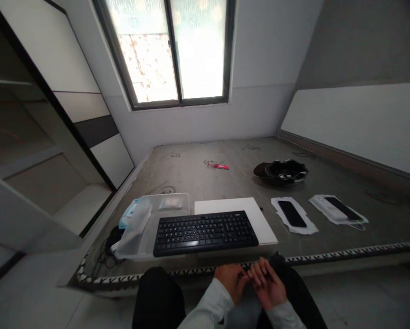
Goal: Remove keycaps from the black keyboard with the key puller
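Observation:
My left hand (231, 282) and my right hand (267, 284) meet above my lap, just in front of the mattress edge. Both have curled fingers, and their fingertips come together. Whatever lies between them is too small or hidden to name. Just beyond them a black keyboard (205, 230) rests across a clear plastic tray (172, 199) and a white box (264, 230). Neither hand touches the keyboard.
Right of the box, a black phone (292, 214) lies on white paper, with a white device (334, 209) and a dark phone (343, 208) farther right. A dark cap (283, 172) and a red packet (220, 166) lie farther back. Black cables (105, 256) hang at left.

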Demonstrator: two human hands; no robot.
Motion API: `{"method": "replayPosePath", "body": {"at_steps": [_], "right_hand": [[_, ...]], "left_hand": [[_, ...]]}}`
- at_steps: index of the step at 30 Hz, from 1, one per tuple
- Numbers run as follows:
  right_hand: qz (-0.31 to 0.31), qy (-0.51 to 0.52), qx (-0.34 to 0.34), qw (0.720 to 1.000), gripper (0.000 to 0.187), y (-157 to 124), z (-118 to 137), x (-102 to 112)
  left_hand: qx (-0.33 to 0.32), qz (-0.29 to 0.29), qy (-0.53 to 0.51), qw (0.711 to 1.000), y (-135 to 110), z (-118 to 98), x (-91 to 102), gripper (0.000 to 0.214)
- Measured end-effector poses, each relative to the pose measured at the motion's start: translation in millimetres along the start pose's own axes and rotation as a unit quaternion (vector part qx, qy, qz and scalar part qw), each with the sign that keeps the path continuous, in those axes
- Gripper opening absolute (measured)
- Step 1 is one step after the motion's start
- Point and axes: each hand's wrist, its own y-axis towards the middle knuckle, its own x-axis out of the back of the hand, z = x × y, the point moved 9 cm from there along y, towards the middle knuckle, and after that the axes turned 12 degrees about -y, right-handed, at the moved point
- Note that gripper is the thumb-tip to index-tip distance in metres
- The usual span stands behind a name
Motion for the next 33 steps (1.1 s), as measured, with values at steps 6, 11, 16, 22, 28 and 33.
{"method": "replayPosePath", "body": {"at_steps": [6, 11, 16, 22, 28, 33], "right_hand": [[0.005, -0.015, 0.0, 1.0, 0.038, 3.0, -11.8, -6.5], [0.011, 0.007, -0.011, 1.0, 0.038, 3.2, -15.2, -11.5], [0.016, 0.027, -0.018, 0.999, 0.036, 2.8, -16.4, -12.3], [0.005, 0.027, -0.015, 1.0, 0.037, 1.2, -14.9, -7.9], [0.012, 0.037, -0.02, 0.999, 0.035, 0.6, -13.0, -3.4], [0.012, 0.043, -0.015, 0.999, 0.034, 1.2, -12.5, 0.1]], "left_hand": [[-0.007, 0.006, 0.002, 1.0, -5.2, 2.7, 12.3, 0.021], [-0.001, 0.01, 0.002, 1.0, -8.9, 3.8, 15.5, 0.021], [-0.009, 0.012, 0.005, 1.0, -10.0, 3.8, 16.5, 0.022], [-0.021, 0.02, 0.0, 1.0, -9.2, 2.8, 11.1, 0.022], [-0.012, 0.033, 0.025, 0.999, -6.7, 3.5, 4.6, 0.021], [0.002, 0.043, 0.025, 0.999, -6.8, 0.9, 5.1, 0.023]]}}
